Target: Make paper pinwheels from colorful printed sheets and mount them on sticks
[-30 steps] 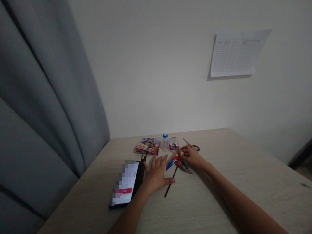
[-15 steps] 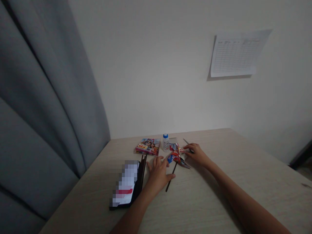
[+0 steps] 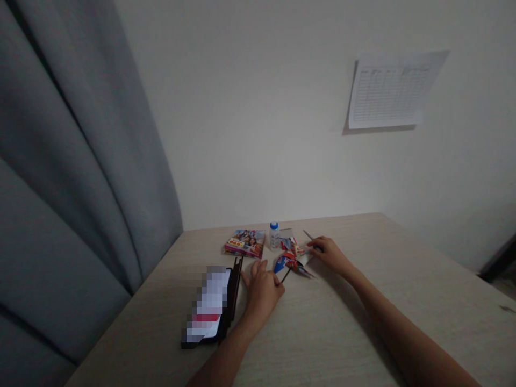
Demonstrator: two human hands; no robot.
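My left hand point(image 3: 264, 286) is closed, with thumb and fingers pinching a thin dark stick point(image 3: 285, 276). The stick's far end meets a red and blue piece of glossy printed paper point(image 3: 289, 258), folded into pointed shapes and lying on the table. To the right of this paper, my right hand point(image 3: 327, 253) curls closed over what looks like scissors point(image 3: 308, 235). A slim metal blade sticks out past its fingers, and a dark handle part shows between fingers and thumb. A small pale piece lies by that thumb, too blurred to name.
A small white bottle with a blue cap point(image 3: 274, 236) stands behind the paper. Left of it lies a stack of printed leaflets point(image 3: 244, 243). A phone point(image 3: 207, 306) and dark sticks point(image 3: 236, 285) lie left of my left hand. A grey curtain point(image 3: 80, 134) borders the table.
My left hand has closed from an open pose onto the dark stick. The near end of the stick is now covered by the hand. My right hand has shifted slightly right, away from the paper.
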